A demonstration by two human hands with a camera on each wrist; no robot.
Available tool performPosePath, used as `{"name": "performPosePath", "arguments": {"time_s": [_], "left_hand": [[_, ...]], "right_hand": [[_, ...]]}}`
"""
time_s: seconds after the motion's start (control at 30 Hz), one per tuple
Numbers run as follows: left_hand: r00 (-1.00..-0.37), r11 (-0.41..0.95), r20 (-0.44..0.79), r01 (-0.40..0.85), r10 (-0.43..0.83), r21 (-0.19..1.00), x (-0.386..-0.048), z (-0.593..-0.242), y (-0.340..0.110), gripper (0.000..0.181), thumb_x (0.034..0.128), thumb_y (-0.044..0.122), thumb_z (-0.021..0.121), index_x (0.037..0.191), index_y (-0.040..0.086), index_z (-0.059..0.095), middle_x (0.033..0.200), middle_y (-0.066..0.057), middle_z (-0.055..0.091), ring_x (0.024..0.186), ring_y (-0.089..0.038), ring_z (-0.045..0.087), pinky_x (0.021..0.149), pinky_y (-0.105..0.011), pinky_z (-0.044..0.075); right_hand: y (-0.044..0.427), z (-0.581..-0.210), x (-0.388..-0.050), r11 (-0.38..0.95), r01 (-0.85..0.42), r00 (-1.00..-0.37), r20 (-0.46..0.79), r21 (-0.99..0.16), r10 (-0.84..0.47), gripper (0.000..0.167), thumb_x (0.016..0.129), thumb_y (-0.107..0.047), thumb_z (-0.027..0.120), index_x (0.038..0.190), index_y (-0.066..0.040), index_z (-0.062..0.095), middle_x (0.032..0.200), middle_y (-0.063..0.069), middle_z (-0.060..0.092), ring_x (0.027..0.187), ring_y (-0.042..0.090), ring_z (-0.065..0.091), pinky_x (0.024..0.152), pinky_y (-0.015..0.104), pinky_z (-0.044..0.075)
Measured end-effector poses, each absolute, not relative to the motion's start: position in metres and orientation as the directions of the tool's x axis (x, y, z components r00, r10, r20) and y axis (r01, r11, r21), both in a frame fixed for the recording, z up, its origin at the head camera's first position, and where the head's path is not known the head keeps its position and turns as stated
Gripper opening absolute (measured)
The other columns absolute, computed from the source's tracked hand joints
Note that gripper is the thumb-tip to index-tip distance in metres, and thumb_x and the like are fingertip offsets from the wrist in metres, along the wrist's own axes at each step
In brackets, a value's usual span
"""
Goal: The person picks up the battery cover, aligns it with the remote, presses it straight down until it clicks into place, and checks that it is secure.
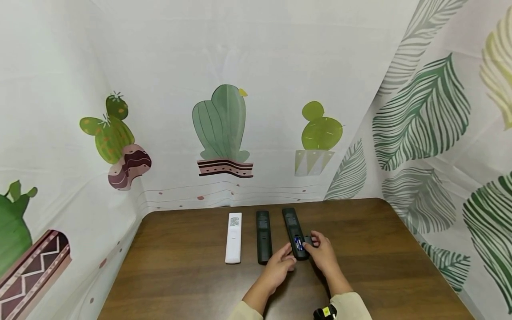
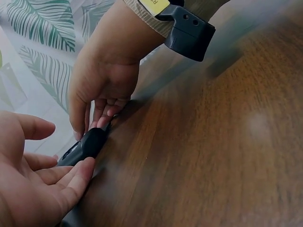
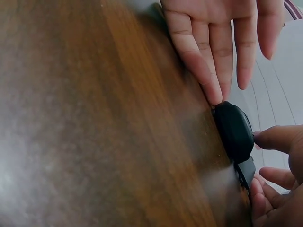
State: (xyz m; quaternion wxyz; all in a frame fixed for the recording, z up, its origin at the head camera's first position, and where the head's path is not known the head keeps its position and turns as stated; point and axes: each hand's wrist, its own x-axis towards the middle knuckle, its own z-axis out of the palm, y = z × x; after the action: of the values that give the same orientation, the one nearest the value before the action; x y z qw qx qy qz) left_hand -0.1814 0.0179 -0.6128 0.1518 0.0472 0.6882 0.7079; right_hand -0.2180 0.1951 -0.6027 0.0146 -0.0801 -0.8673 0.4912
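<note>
Black remote [image 1: 294, 227] lies back up, 10 o'clock from right hand [image 1: 325, 257]. Batteries [image 1: 298, 242] seated, cover [image 1: 309, 240] off: looks not yet closed up. Right hand, fingers curled, pinches cover at remote's 4 o'clock. Left hand [image 1: 277, 270] loosely spread, fingertips touching remote's 7 o'clock edge.

A black remote [image 3: 234, 132] lies on the wooden table [image 3: 104, 113]. The left hand [image 3: 213, 38] touches one side of the remote with extended fingertips. At the remote's other side, the right hand [image 3: 294, 168] holds a small dark piece [image 3: 246, 171]. Pale cloth [image 3: 272, 101] hangs beyond the remote.
</note>
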Motion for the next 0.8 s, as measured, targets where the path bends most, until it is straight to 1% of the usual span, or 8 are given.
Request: {"name": "performPosePath", "arguments": {"time_s": [0.13,0.23,0.3,0.4,0.5,0.6,0.7,0.8], "left_hand": [[-0.953,-0.008,-0.139,-0.147,0.270,0.989,-0.1820,-0.6119,0.0184,0.065,0.0952,0.012,0.058,0.155,0.000,0.036,0.156,-0.025,0.042,0.121,-0.030,0.061,0.091,-0.041,0.057],[-0.955,0.004,-0.139,-0.143,0.261,0.990,-0.1821,-0.6108,0.0193,0.065,0.0943,0.011,0.059,0.155,0.001,0.037,0.156,-0.025,0.042,0.116,-0.027,0.063,0.087,-0.040,0.057],[-0.956,0.012,-0.141,-0.143,0.257,0.990,-0.1825,-0.6097,0.0203,0.065,0.0938,0.011,0.059,0.155,0.002,0.037,0.155,-0.024,0.043,0.113,-0.024,0.064,0.085,-0.039,0.058],[-0.957,0.024,-0.148,-0.147,0.247,0.989,-0.1834,-0.6093,0.0211,0.066,0.0932,0.011,0.059,0.155,0.003,0.038,0.155,-0.022,0.044,0.108,-0.021,0.064,0.081,-0.035,0.058],[-0.960,0.046,-0.146,-0.139,0.240,0.989,-0.1850,-0.6092,0.0227,0.064,0.0938,0.010,0.057,0.154,0.001,0.038,0.155,-0.022,0.045,0.105,-0.019,0.064,0.077,-0.032,0.057],[-0.962,0.065,-0.144,-0.132,0.233,0.989,-0.1855,-0.6089,0.0236,0.062,0.0941,0.008,0.055,0.153,-0.002,0.038,0.153,-0.021,0.048,0.102,-0.018,0.063,0.072,-0.029,0.055],[-0.963,0.073,-0.139,-0.126,0.231,0.989,-0.1857,-0.6100,0.0240,0.062,0.0942,0.007,0.054,0.153,-0.003,0.038,0.151,-0.020,0.050,0.100,-0.014,0.062,0.072,-0.028,0.054],[-0.964,0.067,-0.136,-0.124,0.227,0.990,-0.1849,-0.6110,0.0243,0.061,0.0942,0.007,0.054,0.153,-0.003,0.038,0.150,-0.020,0.051,0.102,-0.015,0.061,0.076,-0.029,0.055]], "right_hand": [[0.1951,-0.6020,-0.2186,0.501,0.130,-0.986,-0.058,-0.856,0.156,0.058,0.092,-0.018,0.071,0.141,0.005,0.050,0.125,0.026,0.060,0.113,0.035,0.058,0.091,0.040,0.046],[0.1945,-0.6028,-0.2193,0.505,0.134,-0.985,-0.056,-0.853,0.166,0.055,0.092,-0.017,0.071,0.139,0.003,0.053,0.123,0.025,0.061,0.111,0.034,0.059,0.089,0.038,0.047],[0.1940,-0.6033,-0.2197,0.506,0.136,-0.984,-0.055,-0.852,0.171,0.052,0.091,-0.016,0.071,0.137,0.001,0.055,0.122,0.023,0.062,0.111,0.034,0.059,0.089,0.037,0.047],[0.1924,-0.6036,-0.2196,0.503,0.132,-0.985,-0.056,-0.854,0.164,0.048,0.092,-0.015,0.070,0.135,0.001,0.057,0.122,0.024,0.063,0.111,0.035,0.059,0.089,0.040,0.048],[0.1919,-0.6028,-0.2188,0.500,0.131,-0.985,-0.057,-0.856,0.161,0.047,0.093,-0.015,0.068,0.135,0.001,0.057,0.123,0.025,0.064,0.111,0.035,0.060,0.090,0.041,0.050],[0.1910,-0.6018,-0.2176,0.483,0.128,-0.986,-0.060,-0.866,0.153,0.047,0.093,-0.013,0.067,0.137,0.002,0.056,0.123,0.026,0.066,0.110,0.036,0.063,0.088,0.037,0.052],[0.1903,-0.6018,-0.2167,0.471,0.118,-0.988,-0.056,-0.874,0.143,0.047,0.094,-0.012,0.066,0.138,0.003,0.055,0.121,0.027,0.067,0.108,0.035,0.066,0.084,0.032,0.053],[0.1899,-0.6019,-0.2162,0.472,0.113,-0.989,-0.052,-0.875,0.141,0.048,0.094,-0.012,0.066,0.138,0.004,0.055,0.120,0.026,0.068,0.108,0.035,0.067,0.083,0.031,0.054]]}}
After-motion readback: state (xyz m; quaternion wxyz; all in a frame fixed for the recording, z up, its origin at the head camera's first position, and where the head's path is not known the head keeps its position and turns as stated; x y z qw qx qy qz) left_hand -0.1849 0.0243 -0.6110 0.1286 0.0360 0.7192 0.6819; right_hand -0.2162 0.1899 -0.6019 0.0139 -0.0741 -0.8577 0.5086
